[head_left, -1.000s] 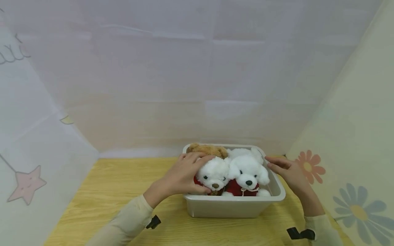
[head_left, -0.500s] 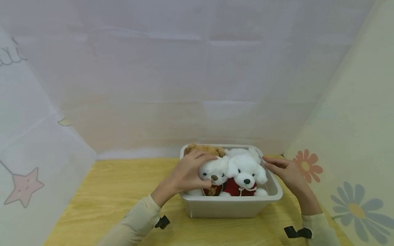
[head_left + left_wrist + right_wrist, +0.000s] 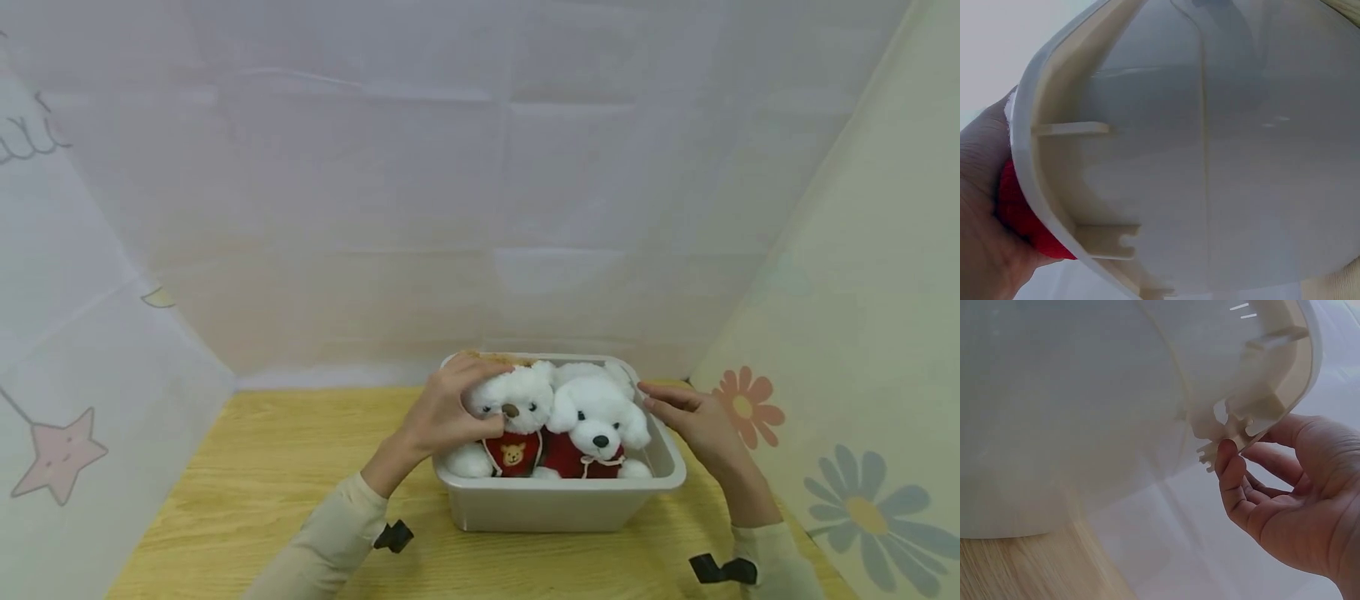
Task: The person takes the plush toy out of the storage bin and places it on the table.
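Observation:
In the head view a pale plastic bin [image 3: 540, 507] holds plush toys. My left hand [image 3: 448, 412] grips a white plush bear [image 3: 517, 387] in a red top by its side, thumb across its front and fingers behind its head. Its legs sit inside the bin's near left corner. Beside it is a white plush dog [image 3: 600, 408], also in red. My right hand [image 3: 701, 425] pinches the bin's right rim; in the right wrist view its thumb and fingers [image 3: 1233, 478] close on the rim's edge. The left wrist view shows red cloth [image 3: 1025, 215] between hand and rim.
A brown plush toy [image 3: 487, 358] lies at the back left of the bin, mostly hidden. More white plush [image 3: 585, 373] shows behind the dog. The bin stands on a wooden table [image 3: 300, 467], with printed cloth walls [image 3: 847, 333] around it.
The white bear has turned more upright and moved slightly left and up, so the bear patch on its red top now shows. My left hand moved with it. The right hand stays on the rim.

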A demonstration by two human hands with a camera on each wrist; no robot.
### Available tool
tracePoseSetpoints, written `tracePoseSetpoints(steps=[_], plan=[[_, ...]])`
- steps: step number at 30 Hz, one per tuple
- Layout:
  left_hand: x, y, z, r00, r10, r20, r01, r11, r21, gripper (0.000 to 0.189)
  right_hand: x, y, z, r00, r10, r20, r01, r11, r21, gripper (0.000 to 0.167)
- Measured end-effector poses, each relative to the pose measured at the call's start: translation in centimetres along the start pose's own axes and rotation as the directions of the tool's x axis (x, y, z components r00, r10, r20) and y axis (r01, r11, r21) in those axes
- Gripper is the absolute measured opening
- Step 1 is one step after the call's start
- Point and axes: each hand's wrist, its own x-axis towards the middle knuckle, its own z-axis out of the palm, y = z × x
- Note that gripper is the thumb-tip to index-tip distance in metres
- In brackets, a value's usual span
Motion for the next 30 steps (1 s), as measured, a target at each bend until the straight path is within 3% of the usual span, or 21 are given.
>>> tracePoseSetpoints(steps=[5, 12, 20, 26, 30], plan=[[0.3, 0.8, -1.4, 0.996, -0.056, -0.076, 0.051, 0.997, -0.063, 0.051, -0.2, -0.3, 0.4, 1.0, 0.026, 0.005, -0.027, 0.998, 0.065, 0.053], [2.1, 2.0, -3.7, 0.995, 0.001, -0.104, -0.004, 0.999, -0.032, 0.051, 0.0, -0.9, 0.9, 0.999, 0.045, 0.02, -0.047, 0.994, 0.096, 0.056], [4.6, 4.5, -8.2, 0.986, 0.068, -0.15, -0.062, 0.997, 0.049, 0.055, 0.7, -1.4, 1.4, 0.999, 0.021, 0.038, -0.026, 0.991, 0.134, 0.054], [5.2, 5.8, -10.8, 0.982, 0.051, -0.181, -0.044, 0.998, 0.039, 0.059, 1.1, -1.8, 1.4, 0.999, 0.027, 0.044, -0.032, 0.992, 0.118, 0.057], [5.5, 7.7, -12.8, 0.981, 0.029, -0.193, -0.024, 0.999, 0.03, 0.058, 1.3, -1.7, 1.4, 0.999, 0.024, 0.042, -0.029, 0.992, 0.12, 0.056]])
